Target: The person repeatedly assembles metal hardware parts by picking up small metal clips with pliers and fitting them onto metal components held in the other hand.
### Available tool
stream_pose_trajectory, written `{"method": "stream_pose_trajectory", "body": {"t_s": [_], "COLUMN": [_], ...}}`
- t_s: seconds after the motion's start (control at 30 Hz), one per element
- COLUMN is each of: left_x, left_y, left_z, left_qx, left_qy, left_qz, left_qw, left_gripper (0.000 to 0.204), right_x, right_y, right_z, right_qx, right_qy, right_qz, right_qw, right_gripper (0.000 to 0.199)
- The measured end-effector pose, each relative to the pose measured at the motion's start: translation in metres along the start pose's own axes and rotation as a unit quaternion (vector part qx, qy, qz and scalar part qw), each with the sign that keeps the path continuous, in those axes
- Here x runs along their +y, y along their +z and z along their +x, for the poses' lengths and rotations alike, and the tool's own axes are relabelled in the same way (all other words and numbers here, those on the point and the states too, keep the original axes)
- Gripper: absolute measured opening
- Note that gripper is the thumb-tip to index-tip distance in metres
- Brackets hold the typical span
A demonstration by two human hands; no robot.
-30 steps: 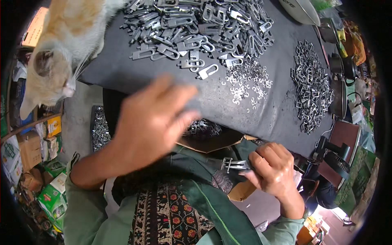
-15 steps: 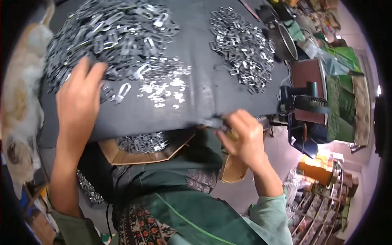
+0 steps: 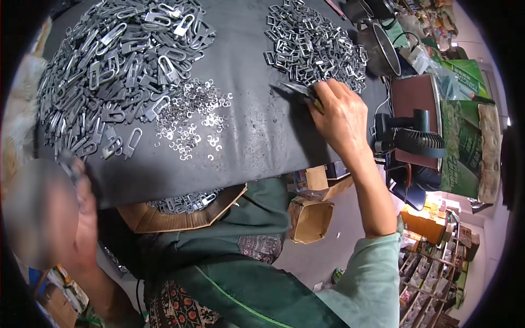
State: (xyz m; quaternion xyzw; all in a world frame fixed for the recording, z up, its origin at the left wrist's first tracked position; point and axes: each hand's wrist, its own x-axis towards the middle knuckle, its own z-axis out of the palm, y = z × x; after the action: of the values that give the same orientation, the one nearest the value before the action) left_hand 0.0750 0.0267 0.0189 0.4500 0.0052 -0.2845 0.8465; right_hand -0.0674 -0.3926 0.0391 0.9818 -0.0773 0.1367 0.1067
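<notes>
On dark mat (image 3: 257,136) | metal clips (image 3: 109,71) heaped (cluttered shelves (image 3: 437,262) behind)

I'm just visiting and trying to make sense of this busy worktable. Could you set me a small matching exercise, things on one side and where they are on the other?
Things:
1. heap of long metal loops
2. small open rings
3. pile of square buckles
4. black desk fan

Places:
A. far right of the dark mat, just beyond the right hand
B. off the mat's right edge
C. far left of the mat
D. middle of the mat

Pairs: 1-C, 2-D, 3-A, 4-B
</notes>
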Motion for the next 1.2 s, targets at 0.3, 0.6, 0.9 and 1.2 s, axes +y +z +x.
{"method": "stream_pose_trajectory", "body": {"t_s": [0.3, 0.6, 0.9, 1.2], "left_x": [-0.058, -0.074, -0.071, -0.069], "left_y": [0.076, 0.084, 0.083, 0.074], "left_z": [-0.029, -0.029, -0.038, -0.034], "left_qx": [-0.141, -0.119, -0.159, -0.248], "left_qy": [-0.190, -0.196, -0.179, -0.201], "left_qz": [0.112, 0.136, 0.175, 0.202], "left_qw": [0.965, 0.964, 0.955, 0.926], "left_gripper": [0.040, 0.020, 0.016, 0.017], "right_x": [-0.046, -0.070, -0.118, -0.119], "right_y": [-0.026, -0.042, -0.053, -0.061], "right_z": [-0.016, -0.027, -0.026, -0.023], "right_qx": [-0.064, -0.165, -0.282, -0.270], "right_qy": [-0.067, -0.076, -0.010, -0.106], "right_qz": [0.107, 0.204, 0.593, 0.537], "right_qw": [0.990, 0.962, 0.754, 0.793], "right_gripper": [0.028, 0.021, 0.014, 0.015]}}
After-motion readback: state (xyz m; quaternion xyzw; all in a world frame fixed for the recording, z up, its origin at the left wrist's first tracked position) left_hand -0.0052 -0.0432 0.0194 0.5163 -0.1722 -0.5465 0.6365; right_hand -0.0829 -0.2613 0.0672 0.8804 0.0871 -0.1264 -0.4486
